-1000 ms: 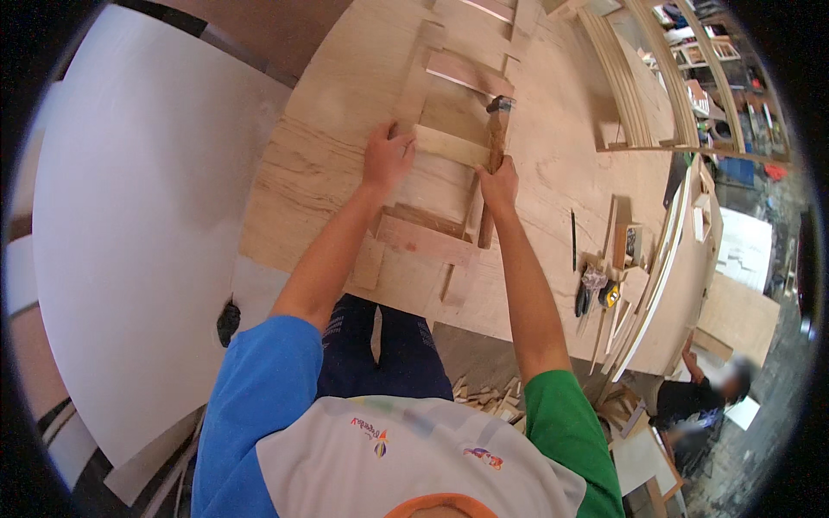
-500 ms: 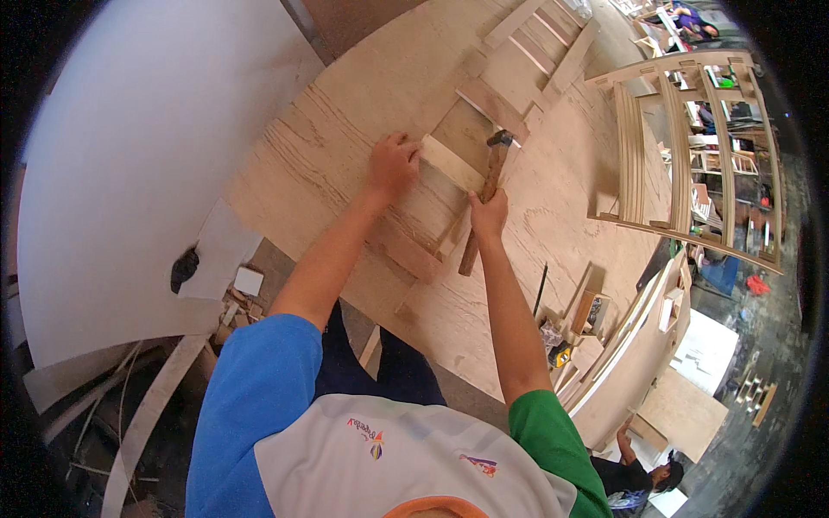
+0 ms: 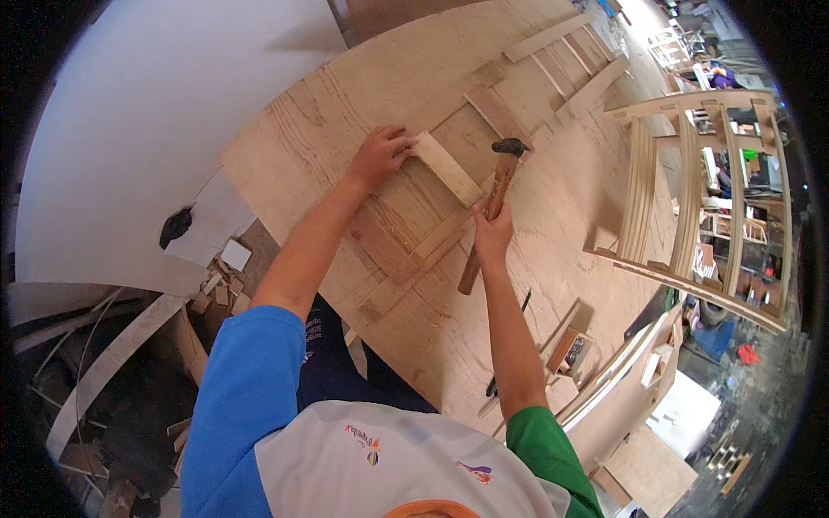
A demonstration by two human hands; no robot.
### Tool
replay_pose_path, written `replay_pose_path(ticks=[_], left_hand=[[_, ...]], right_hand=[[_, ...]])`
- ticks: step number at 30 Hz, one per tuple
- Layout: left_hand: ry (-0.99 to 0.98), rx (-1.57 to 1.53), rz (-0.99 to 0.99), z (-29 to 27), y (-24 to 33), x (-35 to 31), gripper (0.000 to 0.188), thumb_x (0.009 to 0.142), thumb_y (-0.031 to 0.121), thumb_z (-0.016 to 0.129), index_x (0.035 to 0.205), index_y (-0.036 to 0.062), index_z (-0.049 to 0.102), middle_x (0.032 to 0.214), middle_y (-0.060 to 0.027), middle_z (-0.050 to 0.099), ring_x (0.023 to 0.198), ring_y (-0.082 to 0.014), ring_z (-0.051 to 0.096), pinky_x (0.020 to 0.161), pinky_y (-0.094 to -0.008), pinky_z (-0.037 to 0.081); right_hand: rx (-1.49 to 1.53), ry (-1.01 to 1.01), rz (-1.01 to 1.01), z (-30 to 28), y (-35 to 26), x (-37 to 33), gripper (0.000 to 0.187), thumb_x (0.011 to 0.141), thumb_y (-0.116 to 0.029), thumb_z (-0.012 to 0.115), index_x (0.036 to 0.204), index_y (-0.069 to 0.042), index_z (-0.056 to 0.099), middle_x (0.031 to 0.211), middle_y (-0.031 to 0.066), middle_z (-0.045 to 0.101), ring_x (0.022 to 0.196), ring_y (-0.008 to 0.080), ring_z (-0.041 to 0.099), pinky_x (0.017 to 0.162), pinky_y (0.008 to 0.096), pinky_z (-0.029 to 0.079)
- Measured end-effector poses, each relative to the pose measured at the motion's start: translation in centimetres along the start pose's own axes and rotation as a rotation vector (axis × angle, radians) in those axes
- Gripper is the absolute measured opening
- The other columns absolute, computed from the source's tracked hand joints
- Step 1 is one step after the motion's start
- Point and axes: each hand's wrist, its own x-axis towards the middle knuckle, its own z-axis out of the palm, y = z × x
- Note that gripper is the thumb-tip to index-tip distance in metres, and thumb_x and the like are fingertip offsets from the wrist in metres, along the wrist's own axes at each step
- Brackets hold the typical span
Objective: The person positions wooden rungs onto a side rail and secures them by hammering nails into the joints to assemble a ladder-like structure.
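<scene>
My right hand (image 3: 494,231) is closed round the wooden handle of a hammer (image 3: 498,186), its dark head pointing away from me. A short pale wooden slat (image 3: 448,169) lies across a ladder-like wooden frame (image 3: 440,237), close to the hammer. My left hand (image 3: 380,155) grips the slat's left end, its fingers bent against the wood. The frame lies flat on a large plywood board (image 3: 345,112) and has several crosspieces, among them a wider reddish one (image 3: 494,110).
At the right stands a slatted wooden frame (image 3: 686,190). Nearer are a small wooden box of hardware (image 3: 572,352), a dark pen-like stick (image 3: 527,300) and stacked panels (image 3: 630,371). A white sheet (image 3: 164,147) fills the left; wood scraps (image 3: 226,289) lie below it.
The view has shifted, and the frame appears a little differently placed. My hands keep their places by the slat, with the hammer still in my right hand. A person at lower right has left view.
</scene>
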Motion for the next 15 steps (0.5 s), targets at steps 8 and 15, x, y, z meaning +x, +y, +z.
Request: replay_pose_path(ticks=[8, 15], left_hand=[[0.046, -0.023, -0.053, 0.3, -0.2, -0.5, 0.024, 0.084, 0.024, 0.070, 0.106, 0.0150, 0.073, 0.116, -0.0144, 0.064, 0.106, -0.0318, 0.060, 0.091, -0.0390, 0.049], [0.056, 0.054, 0.017, 0.7, -0.3, 0.0, 0.027, 0.082, 0.024, 0.072, 0.108, 0.0168, 0.074, 0.114, -0.0131, 0.066, 0.102, -0.0306, 0.061, 0.088, -0.0386, 0.050]], right_hand=[[-0.059, -0.174, -0.181, -0.1, -3.7, -0.4, 0.031, 0.084, -0.017, 0.069, 0.102, 0.002, 0.052, 0.077, 0.0227, 0.058, 0.073, 0.0416, 0.057, 0.064, 0.0471, 0.044], [-0.041, -0.197, -0.348, 1.5, -4.4, -0.5, 0.029, 0.082, -0.014, 0.070, 0.098, 0.002, 0.051, 0.077, 0.0207, 0.052, 0.069, 0.0376, 0.052, 0.063, 0.0442, 0.043]])
